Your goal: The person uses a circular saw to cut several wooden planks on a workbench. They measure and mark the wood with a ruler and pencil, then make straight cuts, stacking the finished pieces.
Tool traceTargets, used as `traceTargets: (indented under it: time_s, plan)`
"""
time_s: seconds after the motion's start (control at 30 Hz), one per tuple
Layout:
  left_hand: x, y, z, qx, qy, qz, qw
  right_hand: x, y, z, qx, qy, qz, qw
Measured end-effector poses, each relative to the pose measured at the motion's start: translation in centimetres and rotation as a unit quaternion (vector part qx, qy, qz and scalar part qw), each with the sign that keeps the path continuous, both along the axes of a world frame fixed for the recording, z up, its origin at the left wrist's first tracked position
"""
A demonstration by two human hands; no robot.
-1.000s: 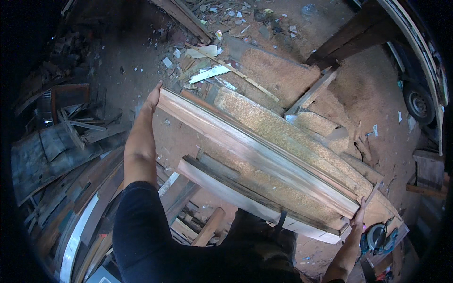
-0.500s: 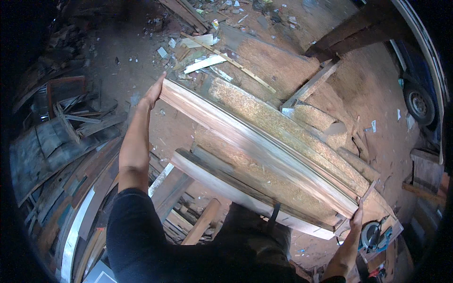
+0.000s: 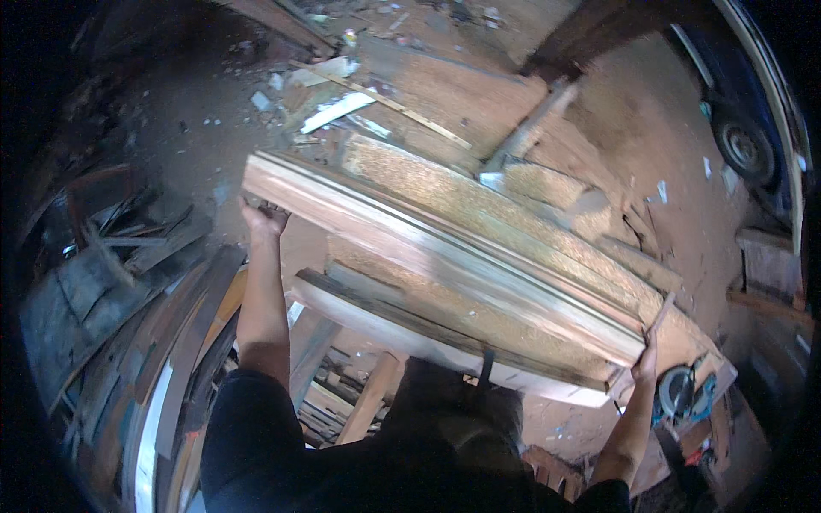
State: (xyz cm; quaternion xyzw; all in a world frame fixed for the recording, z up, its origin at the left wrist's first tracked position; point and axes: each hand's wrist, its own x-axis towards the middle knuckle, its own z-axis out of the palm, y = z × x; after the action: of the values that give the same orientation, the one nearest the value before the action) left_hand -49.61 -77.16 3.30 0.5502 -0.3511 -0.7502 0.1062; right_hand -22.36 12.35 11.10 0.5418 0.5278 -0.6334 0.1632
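A long, pale wooden board (image 3: 428, 244) slants across the middle of the view, from upper left to lower right. Dark lines run along its far edge; whether it is one piece or several stacked cannot be made out. My left hand (image 3: 264, 219) supports the board's left end from below, its fingers curled under the near edge and partly hidden. At the opposite end, my right hand (image 3: 645, 362) is wrapped round the right corner. Below the board lies a sawdust-covered bench (image 3: 513, 329) with a lighter plank (image 3: 410, 338) along its near side.
A circular saw (image 3: 684, 393) rests at the bench's right end. Long planks (image 3: 162, 410) are piled at the lower left, by dark scrap wood. Offcuts and a thin stick (image 3: 410, 111) litter the ground beyond the bench. A vehicle wheel (image 3: 744, 150) shows at the far right.
The board's left end has shifted left and turned, showing more of its lined far edge. My left hand has gone from the end face to beneath it. The view has swung slightly.
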Motion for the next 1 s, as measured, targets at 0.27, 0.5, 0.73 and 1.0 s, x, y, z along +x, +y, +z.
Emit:
traceTargets:
  time_s: [0.27,0.5,0.73,1.0]
  plan:
    - [2.6,11.0,-2.9,-0.057,0.172,-0.057,0.982,-17.8,-14.5,0.9,0.317,0.023,0.348,0.882]
    - [7.2,20.4,-6.6,0.090,0.195,-0.003,0.977,-29.3,-41.7,-2.4,-0.018,0.143,0.654,0.743]
    - [5.4,18.4,-5.0,-0.039,0.209,0.041,0.976,-30.5,-49.9,-5.6,-0.097,0.103,0.708,0.692]
    - [3.6,15.8,-3.0,-0.026,0.219,0.072,0.973,-31.4,-56.2,-5.8,-0.211,-0.007,0.658,0.723]
